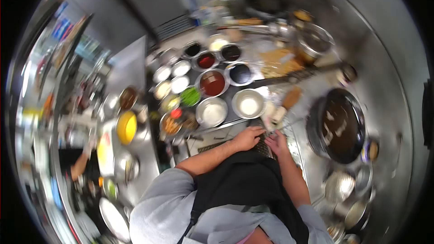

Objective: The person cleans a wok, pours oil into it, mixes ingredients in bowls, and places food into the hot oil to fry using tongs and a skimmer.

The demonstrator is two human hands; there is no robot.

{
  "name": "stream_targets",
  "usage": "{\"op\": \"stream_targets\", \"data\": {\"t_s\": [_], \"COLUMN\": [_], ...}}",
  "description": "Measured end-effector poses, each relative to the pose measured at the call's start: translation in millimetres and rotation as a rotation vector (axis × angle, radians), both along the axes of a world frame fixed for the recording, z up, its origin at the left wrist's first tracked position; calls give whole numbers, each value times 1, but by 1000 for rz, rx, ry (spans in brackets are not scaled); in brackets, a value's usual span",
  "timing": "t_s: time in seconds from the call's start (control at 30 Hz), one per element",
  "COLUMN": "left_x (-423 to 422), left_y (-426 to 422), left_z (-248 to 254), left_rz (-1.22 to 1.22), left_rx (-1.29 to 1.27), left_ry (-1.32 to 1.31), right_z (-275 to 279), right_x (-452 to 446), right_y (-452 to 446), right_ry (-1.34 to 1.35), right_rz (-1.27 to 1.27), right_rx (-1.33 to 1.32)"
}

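Both of my hands are low in front of my black apron (235,180), close together at the counter's near edge. My left hand (247,138) has its fingers curled toward the right; what they hold, if anything, is too blurred to tell. Beside it, my right hand (276,143) has bent fingers, and its grip is also unclear. Just beyond them lie a pale cloth-like item (274,112) and a brown-headed brush or tool (291,97). A metal bowl with white contents (249,104) sits above my left hand, next to another pale-filled bowl (211,112).
Bowls of red sauce (212,83), chopped greens (190,96) and dark sauce (240,73) stand beyond. A large black wok (339,125) with brown liquid is at right. On the left counter are a yellow container (127,127) and, past it, another person's arm (80,165).
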State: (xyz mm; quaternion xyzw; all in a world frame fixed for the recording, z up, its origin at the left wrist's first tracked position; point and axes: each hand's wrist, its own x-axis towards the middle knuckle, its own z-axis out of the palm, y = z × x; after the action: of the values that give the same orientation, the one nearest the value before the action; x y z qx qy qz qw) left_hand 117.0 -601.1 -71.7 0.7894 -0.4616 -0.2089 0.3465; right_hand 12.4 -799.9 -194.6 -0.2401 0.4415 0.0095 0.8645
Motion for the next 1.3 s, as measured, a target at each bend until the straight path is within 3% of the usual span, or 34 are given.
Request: {"op": "stream_targets", "data": {"t_s": [0.07,0.13,0.2,0.3,0.37,0.47,0.57,0.67,0.77,0.83,0.93,1.0,1.03,1.07,1.1,1.13,1.2,1.27,1.3], "left_x": [-16,-37,-68,-116,-150,-188,-211,-229,-230,-228,-213,-213,-211,-216,-223,-228,-240,-268,-272], "left_y": [49,94,133,185,209,243,276,294,309,320,368,400,421,440,464,487,510,529,538], "left_z": [-7,-1,-13,-2,2,-20,-16,-14,2,49,81,156,187,224,250,266,333,372,393], "left_rz": [135,314,509,774,1006,1100,1118,1166,1242,1341,1441,1622,1613,1622,1704,1712,1576,1777,1684], "left_rx": [-45,0,-22,-27,-64,-164,92,84,4,-94,-280,-258,-328,-197,-193,-282,-142,42,51], "left_ry": [-18,17,24,221,330,37,321,238,125,71,-198,-327,-638,-847,-814,-985,-1510,-1619,-1837], "right_z": [16,-15,10,7,3,2,0,-4,-10,-10,-11,-14,-15,-17,-18,-19,-21,-25,-24], "right_x": [-21,-51,-81,-113,-135,-148,-157,-158,-157,-154,-151,-145,-144,-140,-138,-135,-133,-130,-128], "right_y": [14,19,41,64,61,45,28,18,16,21,31,39,43,48,53,57,67,80,85], "right_ry": [-55,-116,-27,-30,15,113,184,226,259,273,291,291,286,282,277,272,260,241,235], "right_rz": [55,117,264,1138,1304,1273,1276,1293,1308,1331,1366,1404,1421,1439,1456,1472,1506,1545,1561], "right_rx": [-54,3,-65,-879,-1022,-995,-1022,-1064,-1090,-1106,-1126,-1144,-1152,-1160,-1169,-1180,-1195,-1220,-1229]}}
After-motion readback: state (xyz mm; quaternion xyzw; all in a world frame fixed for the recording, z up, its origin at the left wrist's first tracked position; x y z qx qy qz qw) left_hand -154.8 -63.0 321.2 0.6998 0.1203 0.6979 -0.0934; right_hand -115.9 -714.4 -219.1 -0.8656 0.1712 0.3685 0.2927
